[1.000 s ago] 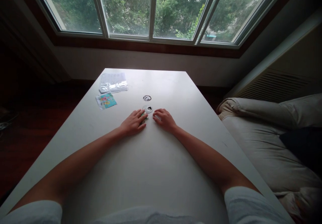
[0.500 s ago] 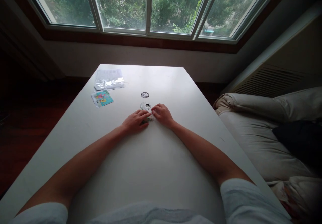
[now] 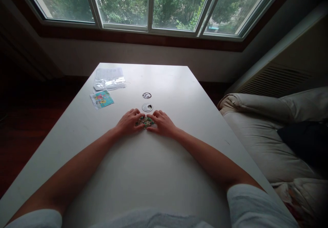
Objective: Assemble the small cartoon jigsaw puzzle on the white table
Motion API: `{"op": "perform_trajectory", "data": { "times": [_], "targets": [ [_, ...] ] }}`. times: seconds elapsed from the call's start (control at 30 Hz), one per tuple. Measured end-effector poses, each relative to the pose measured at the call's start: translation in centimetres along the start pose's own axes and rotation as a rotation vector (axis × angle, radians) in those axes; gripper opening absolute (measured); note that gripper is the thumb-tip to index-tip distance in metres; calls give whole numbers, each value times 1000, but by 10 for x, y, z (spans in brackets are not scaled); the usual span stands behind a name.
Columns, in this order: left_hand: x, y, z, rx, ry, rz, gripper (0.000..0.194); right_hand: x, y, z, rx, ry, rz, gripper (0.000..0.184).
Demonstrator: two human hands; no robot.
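Observation:
On the white table (image 3: 147,173), a speckled patch of small green, pale and dark pieces (image 3: 145,121) lies between my two hands. Whether the pieces are loose or joined is too small to tell. My left hand (image 3: 131,121) curves round the left end, thumb on the near side and fingers on the far side. Mirroring it, my right hand (image 3: 162,122) is curled round the right end. The fingertips of the two hands nearly meet, and the palms hide the patch's ends. Just beyond lies a round pale disc (image 3: 145,107) with a dark rim.
A second round disc (image 3: 147,95) lies farther back. At the back left are a clear plastic bag (image 3: 110,79) and a colourful picture card (image 3: 101,99). A pale sofa (image 3: 253,139) stands to the right, and a window (image 3: 174,9) is ahead.
My left hand has drawn left off the patch, and my fingers and thumbs have spread round its ends. Much more of the speckled patch shows now. The view has shifted slightly.

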State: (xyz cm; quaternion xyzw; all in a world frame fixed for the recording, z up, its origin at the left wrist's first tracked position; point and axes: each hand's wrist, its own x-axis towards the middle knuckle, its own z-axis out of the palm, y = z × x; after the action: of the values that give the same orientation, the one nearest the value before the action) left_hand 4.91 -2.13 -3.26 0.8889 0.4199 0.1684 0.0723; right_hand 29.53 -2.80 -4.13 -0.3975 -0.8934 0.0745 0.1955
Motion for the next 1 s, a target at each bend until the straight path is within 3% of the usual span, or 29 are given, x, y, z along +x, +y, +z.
{"op": "perform_trajectory", "data": {
  "times": [0.23, 0.4, 0.83, 1.0],
  "targets": [
    [2, 12, 12, -104, 15, -6, 29, 0, 14, 8, 46, 16, 1, 31],
    [2, 9, 12, -206, 44, -58, 22, 0, 22, 11, 121, 50, 8, 20],
    [4, 6, 12, -368, 195, -113, 18, 0, 19, 8, 323, 117, -30, 22],
    [7, 4, 13, -477, 258, -146, 19, 3, 16, 3, 477, 139, 23, 30]
  ]
}}
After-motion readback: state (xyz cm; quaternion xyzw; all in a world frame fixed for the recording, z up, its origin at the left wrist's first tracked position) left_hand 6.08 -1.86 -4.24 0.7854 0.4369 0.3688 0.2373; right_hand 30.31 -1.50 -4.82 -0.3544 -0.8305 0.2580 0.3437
